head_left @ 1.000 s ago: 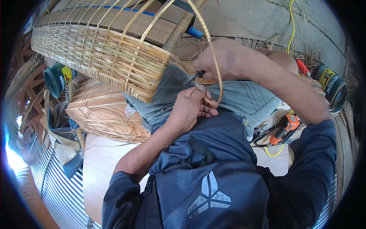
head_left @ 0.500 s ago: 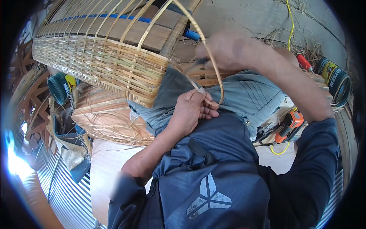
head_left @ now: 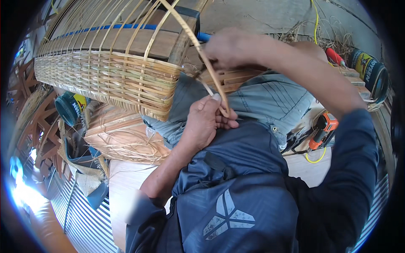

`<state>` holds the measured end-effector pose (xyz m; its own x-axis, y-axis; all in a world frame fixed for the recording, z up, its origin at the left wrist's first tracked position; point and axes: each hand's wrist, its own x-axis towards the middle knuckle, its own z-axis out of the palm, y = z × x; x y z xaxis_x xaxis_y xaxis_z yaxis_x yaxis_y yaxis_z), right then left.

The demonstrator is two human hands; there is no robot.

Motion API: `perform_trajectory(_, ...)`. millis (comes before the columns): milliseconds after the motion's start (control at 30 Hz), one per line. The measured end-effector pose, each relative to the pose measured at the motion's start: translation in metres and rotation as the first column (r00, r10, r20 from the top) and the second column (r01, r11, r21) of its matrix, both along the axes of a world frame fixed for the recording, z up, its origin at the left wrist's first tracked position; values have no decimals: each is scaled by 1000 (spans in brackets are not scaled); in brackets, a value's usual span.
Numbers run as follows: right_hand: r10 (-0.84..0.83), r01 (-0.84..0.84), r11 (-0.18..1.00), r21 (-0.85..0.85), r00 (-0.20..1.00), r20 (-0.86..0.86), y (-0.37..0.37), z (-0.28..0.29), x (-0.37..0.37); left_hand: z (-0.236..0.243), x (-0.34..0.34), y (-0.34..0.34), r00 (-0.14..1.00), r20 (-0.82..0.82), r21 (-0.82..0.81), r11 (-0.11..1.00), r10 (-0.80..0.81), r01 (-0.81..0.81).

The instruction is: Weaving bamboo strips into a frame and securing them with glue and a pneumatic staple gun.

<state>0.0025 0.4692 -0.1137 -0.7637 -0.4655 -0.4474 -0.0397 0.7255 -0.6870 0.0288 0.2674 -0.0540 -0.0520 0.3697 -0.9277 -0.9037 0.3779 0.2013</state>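
My left hand [head_left: 203,121] is closed on a rattan strip [head_left: 205,67], fingers pinched where it bends back in a tight loop over my lap. One end of the strip rises past the basket's corner and leaves the view at the top. My right hand [head_left: 234,48], smeared by motion, is beyond the left, curled round a dark, thin tool that looks like a knife; its shape is blurred. Left of both hands stands a woven basket [head_left: 105,80] with a dense wall and bare upright stakes, its near corner over my knee.
A wooden board seat [head_left: 112,137] with loose fibre strips lies left. An orange-and-black power tool [head_left: 322,130] is at right, near a dark tin [head_left: 371,74] and a red-handled tool [head_left: 334,56]. Another tin [head_left: 69,107] stands below the basket. A yellow cord [head_left: 316,21] runs at the back.
My right hand has moved left and slightly up. The strip's wide curve has drawn in and straightened, its upper part shifting left. My left hand keeps its hold.
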Motion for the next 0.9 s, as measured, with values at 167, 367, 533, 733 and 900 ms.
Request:
perform_trajectory(167,-104,107,994,10,985,-139,5,-3,-10,4,-3,2,999,21,-54,997,-50,51)
perform_trajectory(367,-79,73,997,-35,969,-233,4,-17,-14,4,-5,9,996,39,-66,994,-83,86)
perform_trajectory(533,5,-4,1000,26,999,-48,-4,3,-15,4,-7,4,997,56,-51,997,-57,60)
perform_trajectory(733,-83,85,996,16,989,-121,-4,-9,-18,3,-7,4,996,66,3,998,-63,63)
perform_trajectory(900,-36,38,999,21,997,-68,-1,-1,-15,4,-10,1,996,68,30,998,-63,61)
